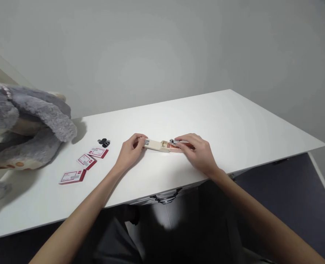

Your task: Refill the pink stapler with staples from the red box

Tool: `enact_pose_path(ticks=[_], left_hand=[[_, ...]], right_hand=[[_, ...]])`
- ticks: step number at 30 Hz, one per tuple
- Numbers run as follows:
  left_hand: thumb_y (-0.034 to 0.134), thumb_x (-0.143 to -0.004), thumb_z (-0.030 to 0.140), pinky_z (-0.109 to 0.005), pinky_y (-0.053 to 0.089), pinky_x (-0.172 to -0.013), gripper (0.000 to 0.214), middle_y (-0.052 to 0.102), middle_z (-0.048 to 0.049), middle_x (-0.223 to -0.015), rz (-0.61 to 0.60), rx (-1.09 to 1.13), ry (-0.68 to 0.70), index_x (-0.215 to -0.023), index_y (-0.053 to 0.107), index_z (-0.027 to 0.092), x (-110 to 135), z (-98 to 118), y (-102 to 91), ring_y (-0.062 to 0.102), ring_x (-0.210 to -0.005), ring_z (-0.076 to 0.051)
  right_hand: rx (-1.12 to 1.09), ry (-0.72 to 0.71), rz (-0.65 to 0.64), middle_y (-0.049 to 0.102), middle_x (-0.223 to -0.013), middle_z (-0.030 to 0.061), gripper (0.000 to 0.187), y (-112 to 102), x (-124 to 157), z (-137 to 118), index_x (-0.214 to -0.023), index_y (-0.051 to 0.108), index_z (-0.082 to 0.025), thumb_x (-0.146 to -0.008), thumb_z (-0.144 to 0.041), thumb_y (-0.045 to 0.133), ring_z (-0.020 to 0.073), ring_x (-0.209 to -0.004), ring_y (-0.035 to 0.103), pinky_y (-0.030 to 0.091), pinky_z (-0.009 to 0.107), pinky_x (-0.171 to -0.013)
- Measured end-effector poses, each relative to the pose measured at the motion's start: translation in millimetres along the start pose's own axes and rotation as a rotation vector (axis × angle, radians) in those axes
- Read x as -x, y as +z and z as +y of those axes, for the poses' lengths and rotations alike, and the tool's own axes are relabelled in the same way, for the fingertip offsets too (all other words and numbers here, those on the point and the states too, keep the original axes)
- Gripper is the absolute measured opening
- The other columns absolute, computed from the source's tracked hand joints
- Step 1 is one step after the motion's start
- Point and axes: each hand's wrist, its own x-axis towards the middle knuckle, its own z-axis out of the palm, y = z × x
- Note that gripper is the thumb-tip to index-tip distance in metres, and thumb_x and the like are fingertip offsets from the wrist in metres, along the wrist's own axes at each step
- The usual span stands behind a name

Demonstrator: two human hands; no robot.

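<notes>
An opened-out stapler [157, 145] lies nearly flat on the white tabletop, its cream arm to the left and its pinkish base to the right. My left hand [131, 149] pinches the far left end of the cream arm between thumb and fingers. Over the base, my right hand [199, 151] is curled with thumb and fingertips at a silvery metal part [173, 141] near the hinge. The right fingers cover much of the base, so what lies under them is hidden.
Three small white-and-red boxes [73, 176] lie on the left of the white table [233, 121]. Beyond them is a small black lobed object [104, 142]. A large grey plush toy [41, 113] sits at the far left. A drawer handle [166, 198] juts below the front edge.
</notes>
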Motion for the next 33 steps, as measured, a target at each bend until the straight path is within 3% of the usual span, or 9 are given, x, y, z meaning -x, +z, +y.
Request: enact_pose_path(ticks=[18, 25, 33], left_hand=[[0.058, -0.101, 0.048, -0.032, 0.049, -0.078, 0.030, 0.074, -0.0039, -0.096, 0.007, 0.007, -0.055, -0.107, 0.072, 0.022, 2, 15, 1.8, 0.066, -0.084, -0.019], [0.057, -0.101, 0.048, -0.032, 0.049, -0.077, 0.031, 0.074, -0.0037, -0.094, 0.014, -0.022, -0.037, -0.108, 0.072, 0.022, 2, 14, 0.9, 0.066, -0.082, -0.019], [0.055, -0.101, 0.049, -0.031, 0.046, -0.075, 0.034, 0.075, -0.0037, -0.092, 0.006, -0.058, 0.017, -0.109, 0.073, 0.021, 4, 11, -1.6, 0.065, -0.082, -0.020]], right_hand=[[0.032, -0.057, 0.003, 0.083, -0.104, 0.0051, 0.015, 1, -2, 2, -0.104, 0.080, -0.026, -0.102, -0.022, 0.066, 0.0256, -0.099, 0.074, 0.055, 0.043, -0.089], [0.047, -0.014, -0.043, 0.083, -0.106, 0.0040, 0.015, 2, -2, 1, -0.107, 0.082, -0.032, -0.102, -0.030, 0.068, 0.0271, -0.101, 0.074, 0.056, 0.046, -0.091], [0.058, 0.079, -0.012, 0.081, -0.114, 0.0074, 0.016, -20, 13, 0, -0.112, 0.078, -0.027, -0.100, -0.036, 0.071, 0.0288, -0.106, 0.074, 0.057, 0.048, -0.095]])
